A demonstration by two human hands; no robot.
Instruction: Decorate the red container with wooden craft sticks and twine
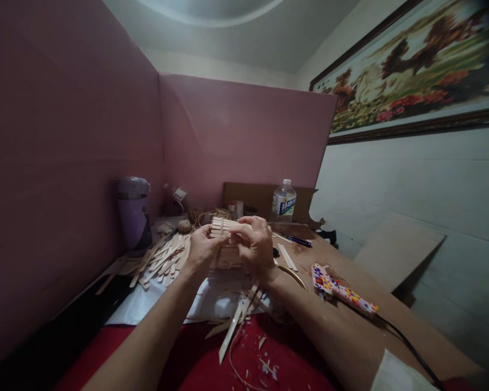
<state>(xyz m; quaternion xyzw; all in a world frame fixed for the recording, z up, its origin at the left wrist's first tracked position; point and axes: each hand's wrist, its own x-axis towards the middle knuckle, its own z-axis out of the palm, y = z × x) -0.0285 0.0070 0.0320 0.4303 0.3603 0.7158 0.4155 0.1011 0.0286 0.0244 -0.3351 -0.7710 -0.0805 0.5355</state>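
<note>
Both hands hold a small craft-stick piece (pixel 224 224) above the middle of the table; its pale wooden sticks lie side by side, with a strip of twine across them. My left hand (pixel 204 247) pinches the left side, thumb along the lower edge. On the right side, my right hand (pixel 256 244) closes its fingers around the sticks and hides that end. Just below the hands, more wooden slats (pixel 230 255) show, partly covered; I cannot tell whether they belong to the same piece. Loose craft sticks (pixel 169 260) lie in a heap left of my left hand.
A purple flask (pixel 134 214) stands at the left, a plastic bottle (pixel 284 201) at the back. Right of my forearm lies a flower-patterned glue gun (pixel 342 290) with a black cord. Nearby are a dark pen (pixel 299 241) and twine balls (pixel 185 226). Cut sticks (pixel 238 323) overhang red cloth.
</note>
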